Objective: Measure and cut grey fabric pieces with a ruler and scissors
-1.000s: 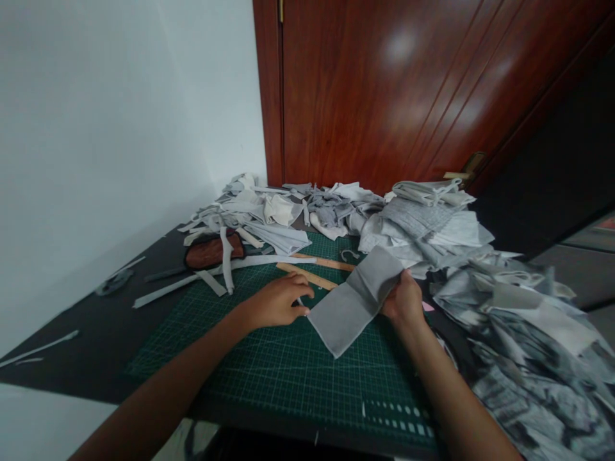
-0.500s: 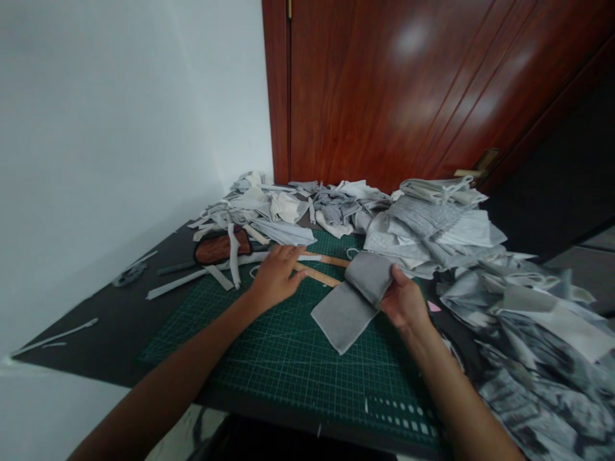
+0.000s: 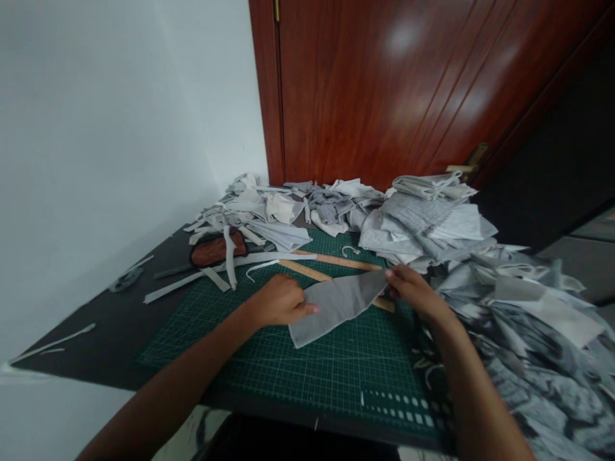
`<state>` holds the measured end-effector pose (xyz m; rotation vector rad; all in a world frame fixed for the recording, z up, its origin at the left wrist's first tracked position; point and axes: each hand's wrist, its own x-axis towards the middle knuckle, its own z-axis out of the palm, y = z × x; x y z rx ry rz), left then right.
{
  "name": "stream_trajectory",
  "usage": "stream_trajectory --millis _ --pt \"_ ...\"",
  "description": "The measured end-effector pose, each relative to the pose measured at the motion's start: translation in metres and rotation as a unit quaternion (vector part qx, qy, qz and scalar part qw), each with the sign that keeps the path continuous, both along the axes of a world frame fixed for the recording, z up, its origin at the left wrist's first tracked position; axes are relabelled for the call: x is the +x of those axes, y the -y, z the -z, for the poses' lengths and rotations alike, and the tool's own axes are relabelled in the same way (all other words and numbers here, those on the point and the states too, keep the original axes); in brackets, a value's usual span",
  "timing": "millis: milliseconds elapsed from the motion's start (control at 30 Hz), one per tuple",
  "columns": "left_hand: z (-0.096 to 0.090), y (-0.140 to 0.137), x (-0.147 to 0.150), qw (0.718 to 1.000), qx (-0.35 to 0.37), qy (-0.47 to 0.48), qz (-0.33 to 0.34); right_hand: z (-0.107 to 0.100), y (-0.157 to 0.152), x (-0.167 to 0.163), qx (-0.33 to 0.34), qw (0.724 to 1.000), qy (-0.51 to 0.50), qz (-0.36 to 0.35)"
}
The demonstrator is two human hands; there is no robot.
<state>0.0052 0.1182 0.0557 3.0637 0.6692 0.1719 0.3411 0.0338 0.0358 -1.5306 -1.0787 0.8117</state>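
A piece of grey fabric is stretched between my two hands, a little above the green cutting mat. My left hand is closed on its left end, thumb on top. At the upper right corner, my right hand pinches the cloth. Under and behind the fabric lie two wooden rulers, partly covered by it. Beyond my left hand a thin white strip rests on the mat.
Loose fabric scraps are heaped along the back, beside a brown oval pad. A stack of folded grey cloth stands at the back right, with more crumpled fabric down the right side. A white wall borders the left.
My left hand has come off the rulers and taken hold of the fabric's left end. The folded-over cloth is now opened out and pulled lengthwise between both hands.
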Motion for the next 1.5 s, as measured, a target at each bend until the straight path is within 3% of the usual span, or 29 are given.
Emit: stream_trajectory --millis 100,167,233,300,433,533,700,867,967,1067,1167,1333,1500 --pt "0.003 0.001 0.005 0.997 0.046 0.023 -0.057 -0.001 0.014 0.008 -0.073 0.987 0.112 -0.088" --pt "0.007 0.012 0.013 0.995 0.036 0.084 -0.045 -0.002 0.016 0.013 -0.077 0.976 0.189 -0.075" --pt "0.014 0.029 0.021 0.992 0.001 0.125 0.006 -0.004 0.014 0.015 -0.056 0.963 0.261 -0.031" --pt "0.022 0.047 0.026 0.992 -0.036 0.096 0.075 -0.006 0.009 0.011 -0.018 0.947 0.320 -0.010" --pt "0.031 0.065 0.028 0.989 -0.102 0.043 0.097 -0.006 0.002 -0.018 0.067 0.912 0.392 -0.103" --pt "0.027 0.063 0.018 0.980 -0.152 0.021 0.127 0.000 -0.001 -0.035 0.082 0.891 0.424 -0.140" --pt "0.009 0.062 -0.023 0.962 -0.208 0.027 0.176 0.009 -0.008 -0.031 0.060 0.882 0.458 -0.090" --pt "-0.001 0.072 -0.051 0.964 -0.190 -0.005 0.187 0.010 -0.009 -0.042 0.042 0.858 0.491 -0.141" --pt "0.005 0.088 -0.043 0.976 -0.147 0.018 0.160 0.008 -0.006 -0.060 0.022 0.836 0.524 -0.160" --pt "0.020 0.114 -0.025 0.991 -0.094 0.069 0.059 0.007 -0.001 -0.074 -0.006 0.821 0.554 -0.138" --pt "0.035 0.136 -0.012 0.996 -0.078 0.047 -0.014 0.007 0.003 -0.083 -0.030 0.803 0.585 -0.109" --pt "0.034 0.138 -0.014 0.993 -0.117 0.022 -0.010 0.005 0.005 -0.090 -0.051 0.779 0.619 -0.087" --pt "0.026 0.119 -0.018 0.990 -0.130 0.042 0.027 -0.003 0.007 -0.079 -0.047 0.789 0.609 -0.057"
